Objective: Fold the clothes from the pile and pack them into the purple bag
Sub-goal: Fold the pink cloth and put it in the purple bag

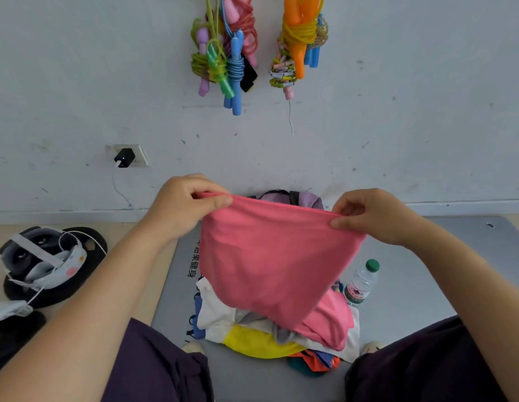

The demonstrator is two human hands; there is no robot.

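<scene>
While most of the pile (281, 329) lies unfolded on the grey mat (412, 285), a seated person lifts 1 pink garment (275, 256) above it, hiding much of the purple bag (309, 199) by the wall. Left hand (185, 204) and right hand (374, 216), raised level, each pinch a top corner in a closed grip.

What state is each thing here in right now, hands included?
Left hand: pinching the pink cloth's top edge.
Right hand: pinching the same edge.
Pink cloth: held up, hanging over the pile.
Pile: unfolded heap on the mat.
Purple bag: mostly hidden behind the cloth.
Bottle: upright, capped.
Charger: plugged into the wall.
</scene>
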